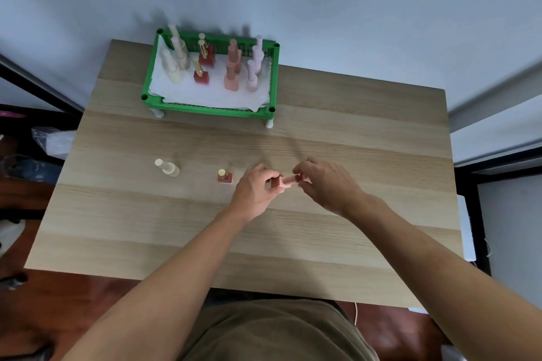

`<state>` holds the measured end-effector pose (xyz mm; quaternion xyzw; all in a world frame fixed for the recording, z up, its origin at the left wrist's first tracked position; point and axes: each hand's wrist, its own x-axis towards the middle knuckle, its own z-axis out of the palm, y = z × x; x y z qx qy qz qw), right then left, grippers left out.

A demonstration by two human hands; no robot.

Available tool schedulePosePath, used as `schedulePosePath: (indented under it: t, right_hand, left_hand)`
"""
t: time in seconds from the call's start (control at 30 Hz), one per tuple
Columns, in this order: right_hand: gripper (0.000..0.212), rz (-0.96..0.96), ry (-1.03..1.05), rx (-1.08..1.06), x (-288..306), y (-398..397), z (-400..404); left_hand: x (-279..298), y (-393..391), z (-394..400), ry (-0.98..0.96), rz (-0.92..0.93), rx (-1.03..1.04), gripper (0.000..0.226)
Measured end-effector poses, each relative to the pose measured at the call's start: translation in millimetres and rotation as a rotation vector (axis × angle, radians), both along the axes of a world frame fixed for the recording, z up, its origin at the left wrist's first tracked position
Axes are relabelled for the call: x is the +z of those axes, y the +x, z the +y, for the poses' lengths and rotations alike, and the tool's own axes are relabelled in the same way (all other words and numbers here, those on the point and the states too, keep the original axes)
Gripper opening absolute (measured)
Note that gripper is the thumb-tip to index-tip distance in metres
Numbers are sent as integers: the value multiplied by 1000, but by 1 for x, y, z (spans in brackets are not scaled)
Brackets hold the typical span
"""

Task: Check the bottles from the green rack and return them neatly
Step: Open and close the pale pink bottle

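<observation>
Holding a small peach-pink plastic bottle above the pale wooden table, the left hand pinches its body and the right hand grips its cap end; a careless twist could loosen the cap and spill; left of the grip stand a red gold-capped bottle and a cream bottle, beyond it the green plastic rack.

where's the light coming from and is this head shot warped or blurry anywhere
Head view: the bottles in the green rack cast shadows back onto the wall, so light comes from the near side; wide-angle bending curves the wall edges and table sides; the pink bottle between left hand and right hand looks soft.
</observation>
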<state>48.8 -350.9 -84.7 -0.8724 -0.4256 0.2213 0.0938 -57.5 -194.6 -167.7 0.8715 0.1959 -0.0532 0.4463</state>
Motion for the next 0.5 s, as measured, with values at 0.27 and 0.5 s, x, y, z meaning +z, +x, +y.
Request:
schedulePosePath:
  t: [0.27,0.5]
  right_hand:
    - [27,6,33,-110,2,22,-34]
    - [28,9,31,-173,-3,27,-68]
  left_hand:
    - [-9,4,-6,-13,-18,51,25]
    - [-17,8,-8,-66,-11,53,26]
